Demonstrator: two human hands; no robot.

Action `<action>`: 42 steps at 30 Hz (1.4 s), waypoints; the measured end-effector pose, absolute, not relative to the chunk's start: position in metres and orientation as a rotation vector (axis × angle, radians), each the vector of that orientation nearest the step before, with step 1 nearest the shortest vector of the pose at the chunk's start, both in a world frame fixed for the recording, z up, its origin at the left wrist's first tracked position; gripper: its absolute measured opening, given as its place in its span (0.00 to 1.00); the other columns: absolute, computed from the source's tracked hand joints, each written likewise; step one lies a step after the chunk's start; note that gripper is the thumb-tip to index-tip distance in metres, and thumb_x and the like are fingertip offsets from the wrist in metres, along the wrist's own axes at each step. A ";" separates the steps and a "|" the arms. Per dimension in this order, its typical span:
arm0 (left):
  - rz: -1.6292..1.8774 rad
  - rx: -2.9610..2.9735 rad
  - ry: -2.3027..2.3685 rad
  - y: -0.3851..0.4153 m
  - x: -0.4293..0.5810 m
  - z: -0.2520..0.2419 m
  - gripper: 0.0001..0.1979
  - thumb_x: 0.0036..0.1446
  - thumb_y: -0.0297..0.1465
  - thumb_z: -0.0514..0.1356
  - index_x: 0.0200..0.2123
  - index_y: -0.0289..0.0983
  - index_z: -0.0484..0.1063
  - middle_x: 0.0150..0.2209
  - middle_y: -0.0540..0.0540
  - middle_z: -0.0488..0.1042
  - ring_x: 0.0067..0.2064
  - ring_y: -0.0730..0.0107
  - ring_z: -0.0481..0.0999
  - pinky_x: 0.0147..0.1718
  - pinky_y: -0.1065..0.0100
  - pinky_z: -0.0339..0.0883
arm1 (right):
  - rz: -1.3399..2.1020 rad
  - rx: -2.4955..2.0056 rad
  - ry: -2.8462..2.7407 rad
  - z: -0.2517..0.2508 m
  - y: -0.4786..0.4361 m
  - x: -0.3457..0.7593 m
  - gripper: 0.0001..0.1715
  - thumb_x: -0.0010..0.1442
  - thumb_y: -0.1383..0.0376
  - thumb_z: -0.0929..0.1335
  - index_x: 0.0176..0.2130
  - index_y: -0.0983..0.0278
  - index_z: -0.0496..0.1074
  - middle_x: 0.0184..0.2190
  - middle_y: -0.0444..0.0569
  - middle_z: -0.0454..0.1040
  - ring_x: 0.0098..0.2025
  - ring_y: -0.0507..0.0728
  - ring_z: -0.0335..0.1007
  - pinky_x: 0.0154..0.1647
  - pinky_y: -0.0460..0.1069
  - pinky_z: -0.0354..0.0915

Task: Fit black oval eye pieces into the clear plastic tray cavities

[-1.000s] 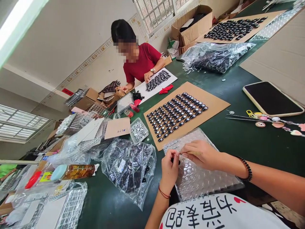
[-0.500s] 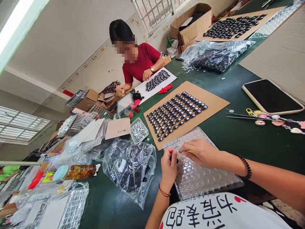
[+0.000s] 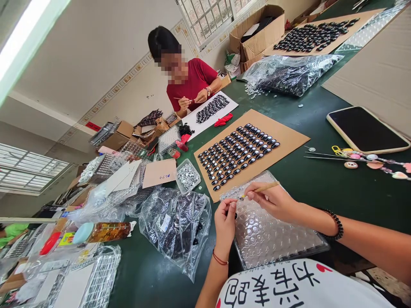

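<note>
My left hand (image 3: 225, 220) is closed in a pinch, with a small shiny black piece (image 3: 236, 216) at its fingers. The fingers partly hide that piece. In my right hand (image 3: 271, 201) is a thin wooden-handled brush (image 3: 269, 186), its handle slanting up to the right and its tip close to my left fingertips. Both hands are above a clear plastic blister tray (image 3: 276, 244) with round dimples. Beyond it lies a brown cardboard sheet (image 3: 289, 136), on which black oval pieces (image 3: 236, 156) with silvery tops stand in rows.
A tub of small silvery discs (image 3: 188, 175) and a plastic bag (image 3: 175, 226) of black pieces stand left. A phone (image 3: 369, 128) and a beaded strap (image 3: 374, 164) lie right. Across the table (image 3: 154, 278) a person in a red shirt (image 3: 201, 72) works at a white board (image 3: 231, 99).
The brush in my right hand has swung from lying low to slanting upward; my left hand has shifted slightly left. The person opposite has brought both hands together, holding a thin stick.
</note>
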State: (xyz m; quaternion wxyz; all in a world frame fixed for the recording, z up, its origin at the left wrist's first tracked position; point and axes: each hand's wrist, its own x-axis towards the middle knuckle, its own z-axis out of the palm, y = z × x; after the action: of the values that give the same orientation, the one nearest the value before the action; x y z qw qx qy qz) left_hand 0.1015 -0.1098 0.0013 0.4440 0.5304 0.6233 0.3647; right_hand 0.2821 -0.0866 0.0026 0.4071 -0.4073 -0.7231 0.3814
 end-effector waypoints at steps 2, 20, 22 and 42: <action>0.876 1.330 1.518 -0.111 0.103 0.003 0.17 0.52 0.42 0.56 0.39 0.35 0.72 0.19 0.55 0.59 0.20 0.78 0.54 0.20 0.74 0.52 | 1.109 -0.984 -1.742 0.003 -0.087 0.281 0.18 0.63 0.57 0.56 0.34 0.64 0.67 0.25 0.46 0.69 0.20 0.48 0.59 0.21 0.45 0.55; 0.918 1.211 1.422 -0.116 0.104 0.001 0.18 0.48 0.41 0.60 0.35 0.33 0.74 0.20 0.53 0.62 0.20 0.79 0.56 0.18 0.76 0.52 | 1.262 -0.782 -1.579 0.007 -0.095 0.277 0.19 0.63 0.57 0.58 0.30 0.66 0.67 0.25 0.46 0.66 0.21 0.47 0.58 0.20 0.42 0.58; 0.951 1.152 1.418 -0.116 0.103 -0.002 0.17 0.49 0.41 0.60 0.36 0.33 0.73 0.20 0.53 0.61 0.20 0.80 0.54 0.18 0.76 0.51 | 1.194 -0.746 -1.650 0.007 -0.095 0.278 0.16 0.63 0.60 0.58 0.33 0.66 0.67 0.25 0.46 0.66 0.21 0.47 0.58 0.21 0.42 0.58; 0.916 1.218 1.366 -0.118 0.099 -0.007 0.19 0.50 0.42 0.58 0.39 0.34 0.75 0.18 0.54 0.60 0.19 0.79 0.52 0.16 0.75 0.50 | 1.101 -0.688 -1.624 0.003 -0.099 0.276 0.13 0.64 0.63 0.57 0.35 0.66 0.66 0.24 0.45 0.66 0.21 0.47 0.58 0.21 0.42 0.58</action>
State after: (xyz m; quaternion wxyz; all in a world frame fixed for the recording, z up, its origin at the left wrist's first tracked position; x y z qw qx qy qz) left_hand 0.0992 -0.1177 -0.0069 0.5207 0.5081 0.5697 0.3822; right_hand 0.2755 -0.0988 0.0030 0.5067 -0.2852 -0.6735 0.4565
